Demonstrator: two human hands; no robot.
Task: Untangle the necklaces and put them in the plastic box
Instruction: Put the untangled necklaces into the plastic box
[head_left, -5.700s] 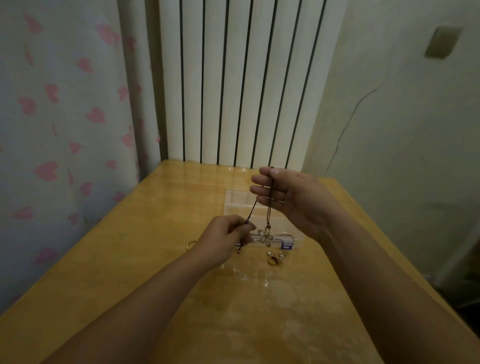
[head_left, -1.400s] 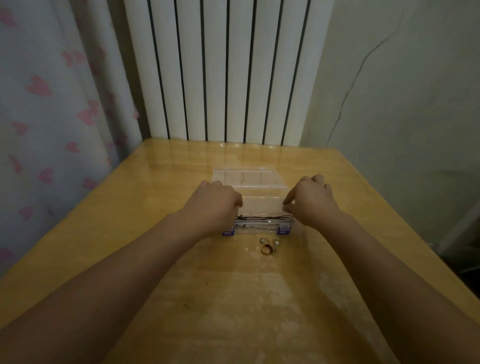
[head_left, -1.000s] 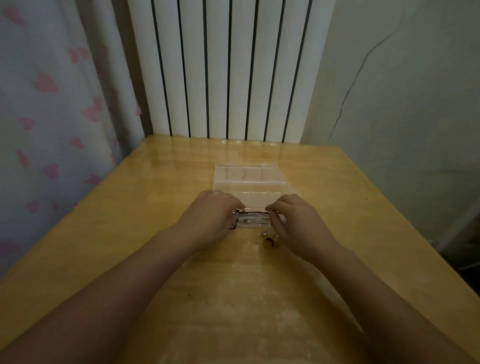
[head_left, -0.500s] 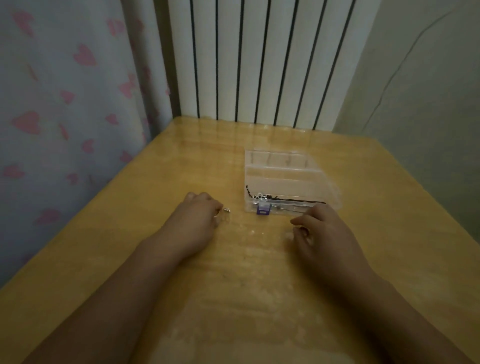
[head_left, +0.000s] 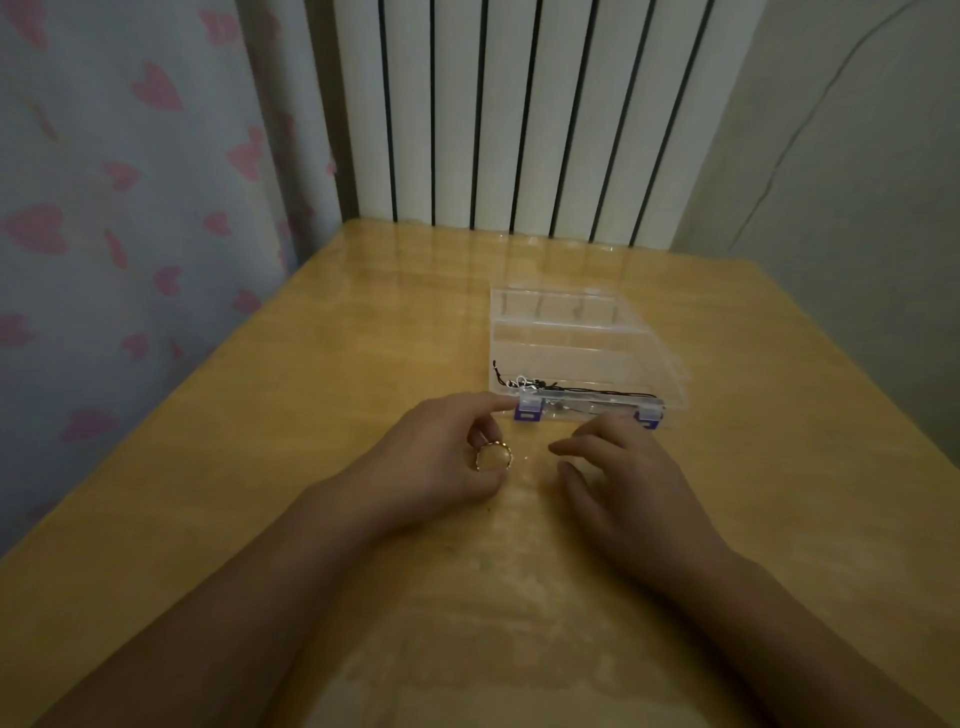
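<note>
A clear plastic box (head_left: 597, 340) with two purple clasps stands on the wooden table, just beyond my hands. A black cord necklace (head_left: 587, 388) with a silver pendant lies along the box's front compartment, one cord end sticking up at the left. My left hand (head_left: 436, 467) pinches a gold ring (head_left: 494, 457) with a round pale stone, and its index finger reaches to the left purple clasp (head_left: 528, 411). My right hand (head_left: 618, 483) hovers just in front of the box with loosely curled fingers and nothing visible in it.
The wooden table (head_left: 363, 338) sits in a corner. A white radiator (head_left: 519, 114) stands behind it, a heart-patterned curtain (head_left: 130, 182) hangs at the left, and a plain wall is at the right.
Both hands left the box, where the cord necklace now lies. My left hand picked up the gold ring from the table and moved right toward the left clasp. The right hand lifted slightly.
</note>
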